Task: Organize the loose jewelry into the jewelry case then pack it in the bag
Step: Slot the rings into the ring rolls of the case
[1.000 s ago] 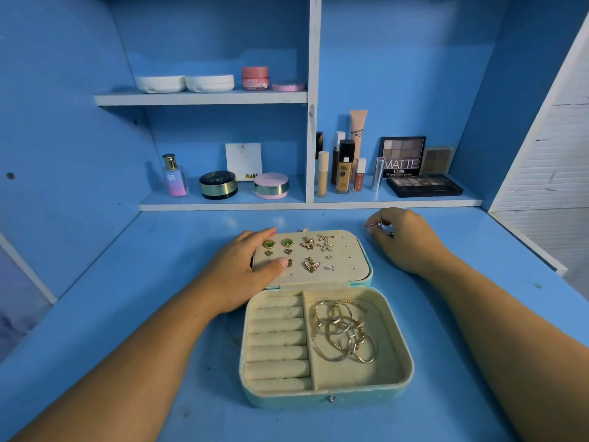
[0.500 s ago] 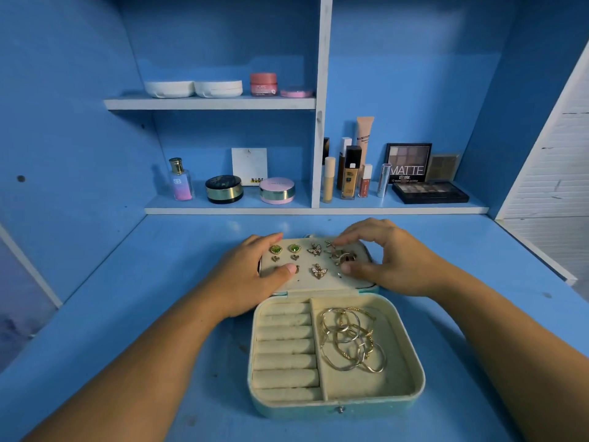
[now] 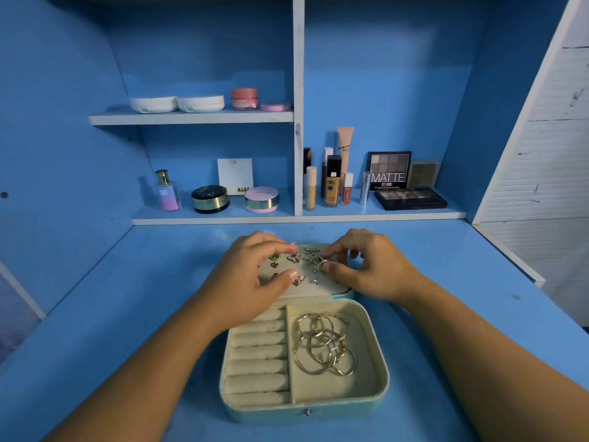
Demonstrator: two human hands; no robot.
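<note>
An open pale-green jewelry case (image 3: 379,374) lies on the blue desk, its lid panel (image 3: 306,288) laid flat behind it with several earrings (image 3: 294,257) pinned on. Gold and silver hoops (image 3: 323,344) are piled in the right compartment; ring rolls (image 3: 258,355) fill the left. My left hand (image 3: 251,282) rests on the panel's left side, fingers curved over the earrings, thumb pressing the felt. My right hand (image 3: 366,269) pinches a small silver ring (image 3: 323,263) just above the panel's right side. No bag is in view.
Low shelf (image 3: 299,218) behind the case carries a perfume bottle (image 3: 166,191), compacts (image 3: 261,199), foundation tubes (image 3: 331,186) and eyeshadow palettes (image 3: 409,197). Upper shelf holds white dishes (image 3: 177,103) and a pink jar (image 3: 244,98). A white slatted wall (image 3: 548,154) stands right.
My right hand came from the desk at the right, holding the ring, to over the lid panel. My left hand slid further onto the panel. The camera moved closer.
</note>
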